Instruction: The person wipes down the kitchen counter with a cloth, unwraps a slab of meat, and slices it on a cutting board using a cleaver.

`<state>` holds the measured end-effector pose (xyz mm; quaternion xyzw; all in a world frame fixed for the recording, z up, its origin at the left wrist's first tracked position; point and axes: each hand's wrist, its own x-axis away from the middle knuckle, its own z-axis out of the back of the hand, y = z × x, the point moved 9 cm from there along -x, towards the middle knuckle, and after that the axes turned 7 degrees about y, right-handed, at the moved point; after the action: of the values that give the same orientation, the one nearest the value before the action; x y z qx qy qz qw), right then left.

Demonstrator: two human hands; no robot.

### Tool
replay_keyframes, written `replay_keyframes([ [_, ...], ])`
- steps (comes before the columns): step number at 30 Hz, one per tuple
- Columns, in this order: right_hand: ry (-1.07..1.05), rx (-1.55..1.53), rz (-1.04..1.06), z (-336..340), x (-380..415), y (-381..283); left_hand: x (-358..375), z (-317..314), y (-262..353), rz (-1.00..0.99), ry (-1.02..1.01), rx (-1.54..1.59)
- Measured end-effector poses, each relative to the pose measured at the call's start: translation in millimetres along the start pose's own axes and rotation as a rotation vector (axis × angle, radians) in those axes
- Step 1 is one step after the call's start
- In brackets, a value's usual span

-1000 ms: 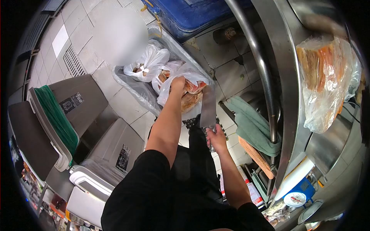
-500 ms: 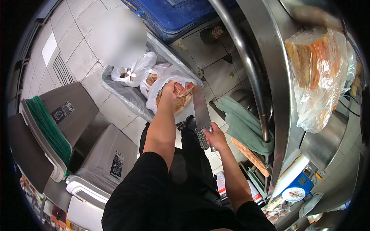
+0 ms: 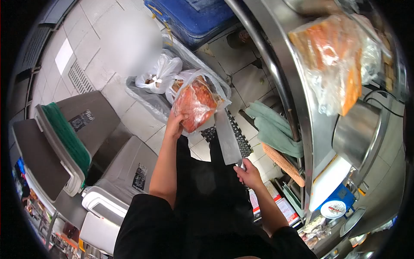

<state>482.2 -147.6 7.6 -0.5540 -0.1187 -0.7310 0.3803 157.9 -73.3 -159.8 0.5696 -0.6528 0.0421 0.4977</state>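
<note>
My left hand (image 3: pixel 175 125) grips the near edge of a reddish slab of meat (image 3: pixel 195 103) in clear plastic. The slab is raised above a lined bin (image 3: pixel 144 102) on the floor. Inside the bin, a knotted white bag (image 3: pixel 161 71) lies beyond the meat, and an open white bag (image 3: pixel 222 93) surrounds the slab's far side. My right hand (image 3: pixel 249 173) is closed around the handle of a wide cleaver (image 3: pixel 227 140), whose blade points up and away, its tip near the open bag.
Grey lidded bins (image 3: pixel 123 166) stand at the left, with green netting (image 3: pixel 67 138) on one. A blue container (image 3: pixel 194 19) is beyond. At the right, a steel counter (image 3: pixel 295 64) holds wrapped meat (image 3: pixel 330 60); a green cloth (image 3: pixel 274 129) hangs on the rail below. A blue scale (image 3: pixel 340 198) sits lower right.
My left hand has come up and nearer with the wrapped slab, which was down in the bag before. My right hand and the cleaver have shifted slightly right and nearer. The view has turned a little.
</note>
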Motion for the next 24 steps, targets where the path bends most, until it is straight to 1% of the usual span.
replay_keyframes([
  [1,-0.01,-0.068,-0.009,0,15,6,19,-2,15,-0.021,-0.023,-0.004],
  [3,0.017,-0.099,0.02,11,46,13,58,-9,45,-0.035,-0.053,-0.033],
  [7,0.152,-0.076,0.144,49,117,14,134,-28,94,-0.003,-0.134,-0.153],
  [8,0.201,-0.045,0.163,60,140,15,156,-40,101,0.067,-0.185,-0.211],
  [9,0.226,-0.105,0.205,71,163,14,178,-58,108,0.14,-0.247,-0.275],
  [11,0.325,-0.222,0.25,93,215,18,220,-102,130,0.079,-0.359,-0.336],
  [12,0.418,-0.287,0.226,106,240,32,240,-122,132,0.128,-0.389,-0.319],
  [14,0.47,-0.427,0.224,121,283,56,282,-174,129,0.228,-0.455,-0.284],
  [15,0.554,-0.516,0.268,132,304,66,296,-201,125,0.269,-0.478,-0.262],
  [16,0.619,-0.624,0.284,138,321,85,308,-227,115,0.289,-0.555,-0.296],
  [17,0.662,-0.724,0.309,144,332,105,320,-248,105,0.3,-0.591,-0.287],
  [18,0.699,-0.759,0.312,150,339,125,331,-268,95,0.309,-0.612,-0.274],
  [19,0.767,-0.876,0.309,159,346,149,346,-294,83,0.31,-0.642,-0.297],
  [20,0.824,-0.989,0.31,171,350,174,358,-329,73,0.217,-0.682,-0.321],
  [21,0.831,-1.009,0.323,182,348,194,372,-367,62,0.12,-0.716,-0.342],
  [23,0.938,-1.136,0.31,211,342,242,404,-457,42,-0.064,-0.846,-0.448],
  [24,0.98,-1.153,0.322,224,342,264,420,-498,29,-0.199,-0.916,-0.548],
])
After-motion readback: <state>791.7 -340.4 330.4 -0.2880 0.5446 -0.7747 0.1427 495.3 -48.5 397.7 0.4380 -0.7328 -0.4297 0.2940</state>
